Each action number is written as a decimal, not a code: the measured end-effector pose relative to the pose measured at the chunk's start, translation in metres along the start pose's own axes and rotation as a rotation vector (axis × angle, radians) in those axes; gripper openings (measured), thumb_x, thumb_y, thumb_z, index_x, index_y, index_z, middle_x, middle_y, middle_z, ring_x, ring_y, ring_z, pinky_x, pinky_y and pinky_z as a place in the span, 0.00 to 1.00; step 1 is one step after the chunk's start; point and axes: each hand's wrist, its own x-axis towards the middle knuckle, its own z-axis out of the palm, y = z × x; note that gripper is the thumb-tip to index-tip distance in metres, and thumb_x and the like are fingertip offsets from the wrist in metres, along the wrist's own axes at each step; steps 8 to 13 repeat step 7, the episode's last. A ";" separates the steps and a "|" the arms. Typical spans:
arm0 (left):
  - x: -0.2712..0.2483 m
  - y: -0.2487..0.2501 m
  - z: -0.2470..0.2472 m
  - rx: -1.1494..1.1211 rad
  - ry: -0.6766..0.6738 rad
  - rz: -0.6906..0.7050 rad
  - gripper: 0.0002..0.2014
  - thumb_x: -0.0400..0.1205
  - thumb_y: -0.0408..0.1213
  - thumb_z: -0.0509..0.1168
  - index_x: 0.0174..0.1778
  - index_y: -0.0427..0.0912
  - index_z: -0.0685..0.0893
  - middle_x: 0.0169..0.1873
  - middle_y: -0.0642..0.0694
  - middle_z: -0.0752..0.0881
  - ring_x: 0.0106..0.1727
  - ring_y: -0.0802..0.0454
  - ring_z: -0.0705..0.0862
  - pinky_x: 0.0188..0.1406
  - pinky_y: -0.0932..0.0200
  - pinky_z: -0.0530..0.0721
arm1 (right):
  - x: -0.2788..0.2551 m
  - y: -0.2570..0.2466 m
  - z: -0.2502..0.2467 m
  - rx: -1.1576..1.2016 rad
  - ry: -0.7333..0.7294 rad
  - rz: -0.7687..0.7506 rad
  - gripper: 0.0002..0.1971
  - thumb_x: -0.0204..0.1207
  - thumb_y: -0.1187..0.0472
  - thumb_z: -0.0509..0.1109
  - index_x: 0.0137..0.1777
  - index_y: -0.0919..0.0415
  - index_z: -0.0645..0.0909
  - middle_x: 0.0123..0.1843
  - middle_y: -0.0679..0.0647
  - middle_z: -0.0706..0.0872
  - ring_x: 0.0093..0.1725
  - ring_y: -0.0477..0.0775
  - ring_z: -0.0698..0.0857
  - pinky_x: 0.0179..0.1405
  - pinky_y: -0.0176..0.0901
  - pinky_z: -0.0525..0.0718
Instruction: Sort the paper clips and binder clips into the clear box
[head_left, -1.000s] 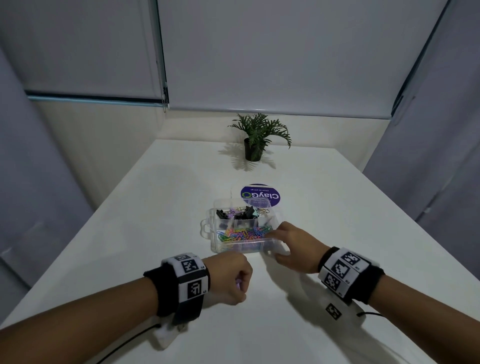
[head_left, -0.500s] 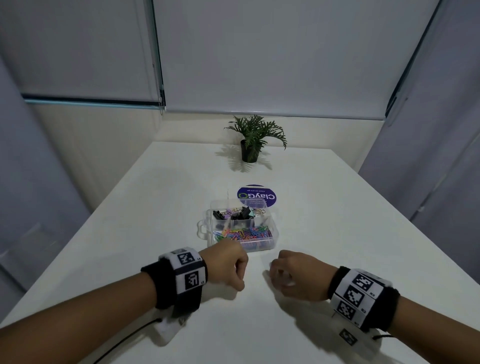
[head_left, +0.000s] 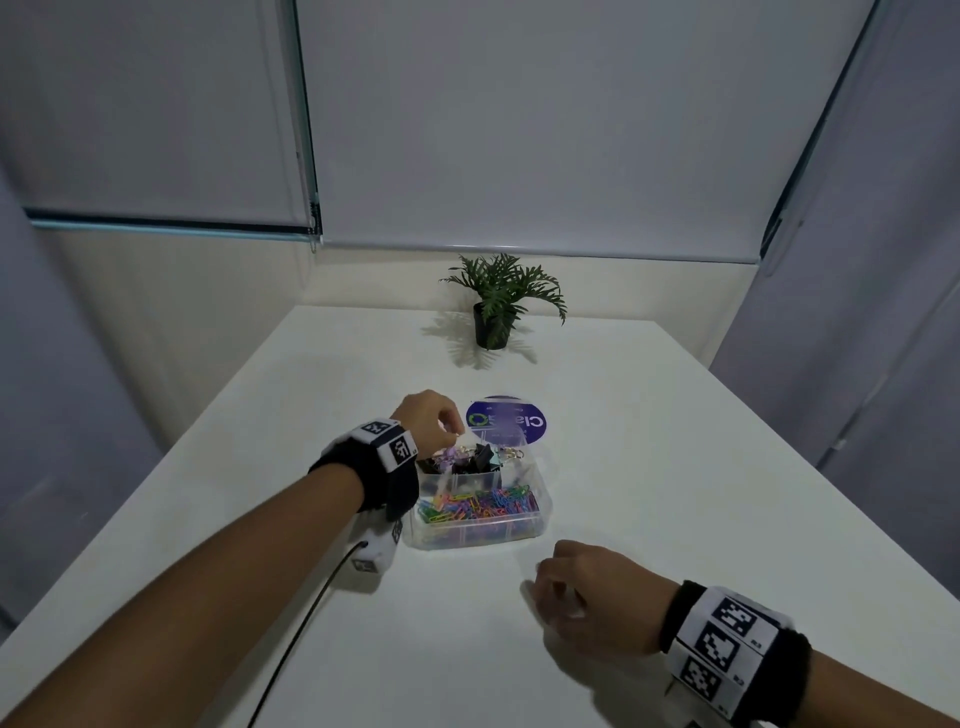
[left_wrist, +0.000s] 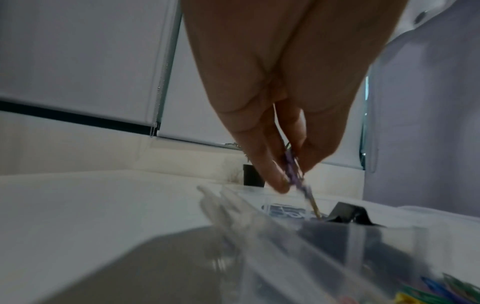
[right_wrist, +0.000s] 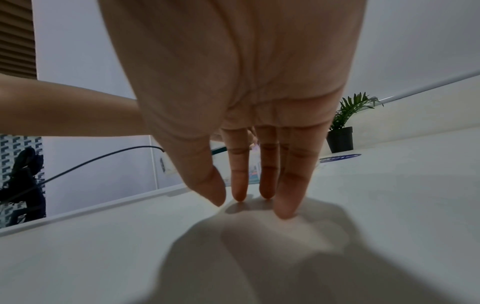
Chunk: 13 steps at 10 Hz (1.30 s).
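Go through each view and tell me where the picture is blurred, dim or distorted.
Head view: dim overall, wide-angle bending of the blinds' edges, sharp shadow behind the potted plant. Left wrist view: the clear box wall nearest the lens is smeared and out of focus, and the purple clip pinched by the left hand is motion-blurred. Right wrist view: the right hand looms oversized, casting a soft shadow on the table.

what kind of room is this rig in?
Probably an office or a small recording booth, not a home. A bare white table stands in a corner with roller blinds drawn and grey curtains at the sides; a small potted plant is the only decoration.
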 end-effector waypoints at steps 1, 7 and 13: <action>0.003 0.005 0.012 0.067 -0.167 0.064 0.16 0.79 0.26 0.61 0.57 0.43 0.87 0.64 0.44 0.84 0.62 0.45 0.84 0.55 0.60 0.79 | 0.001 0.002 0.000 0.006 0.007 -0.002 0.05 0.72 0.55 0.65 0.45 0.53 0.80 0.45 0.48 0.74 0.40 0.53 0.78 0.44 0.41 0.78; -0.071 0.002 0.019 0.255 -0.334 0.198 0.29 0.81 0.51 0.51 0.78 0.44 0.66 0.70 0.42 0.77 0.71 0.45 0.73 0.73 0.48 0.70 | -0.038 -0.006 -0.008 0.105 -0.030 0.030 0.12 0.72 0.52 0.65 0.55 0.47 0.80 0.52 0.46 0.75 0.48 0.45 0.78 0.52 0.35 0.76; -0.071 0.002 0.019 0.255 -0.334 0.198 0.29 0.81 0.51 0.51 0.78 0.44 0.66 0.70 0.42 0.77 0.71 0.45 0.73 0.73 0.48 0.70 | -0.038 -0.006 -0.008 0.105 -0.030 0.030 0.12 0.72 0.52 0.65 0.55 0.47 0.80 0.52 0.46 0.75 0.48 0.45 0.78 0.52 0.35 0.76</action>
